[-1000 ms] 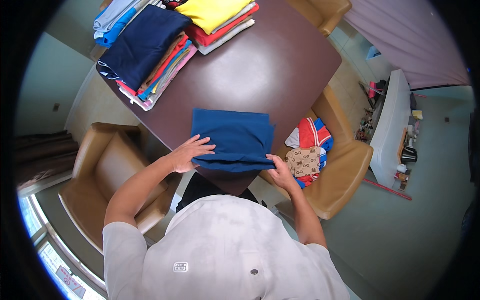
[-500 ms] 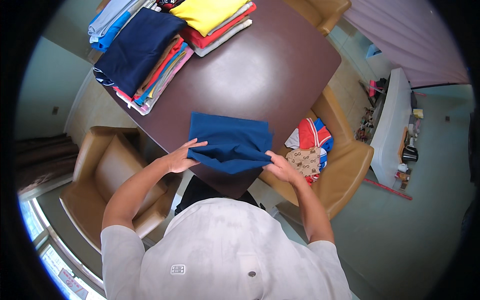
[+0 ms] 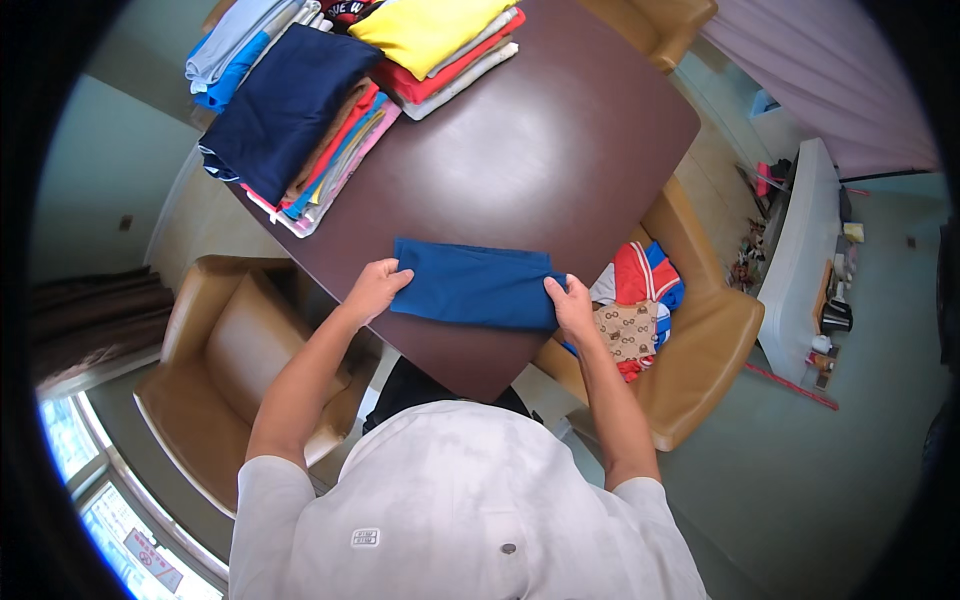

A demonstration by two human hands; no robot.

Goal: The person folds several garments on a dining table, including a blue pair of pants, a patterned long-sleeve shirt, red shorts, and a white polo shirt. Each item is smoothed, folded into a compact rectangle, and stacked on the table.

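Observation:
A blue folded garment (image 3: 475, 288) lies across the near part of the dark table, in a flat wide rectangle; its exact kind does not show. My left hand (image 3: 378, 288) grips its left edge, thumb on top and fingers tucked beneath. At the right edge my right hand (image 3: 570, 305) pinches the cloth in the same way. Beyond, at the far left of the table, stands a stack of folded clothes (image 3: 290, 110) with a navy piece on top. Beside it is another stack topped by a yellow garment (image 3: 435, 35).
Light blue folded clothes (image 3: 245, 40) lie at the far left corner of the brown table (image 3: 590, 130). A tan armchair (image 3: 250, 350) stands at left. On the right-hand tan chair (image 3: 700, 350) lies a loose pile of clothes (image 3: 635, 290). A white shelf unit (image 3: 797, 250) stands farther right.
The blue garment's near part has gone from sagging between my hands to folded over, making a narrower strip. Both hands have moved slightly away from me, and the view has shifted a little.

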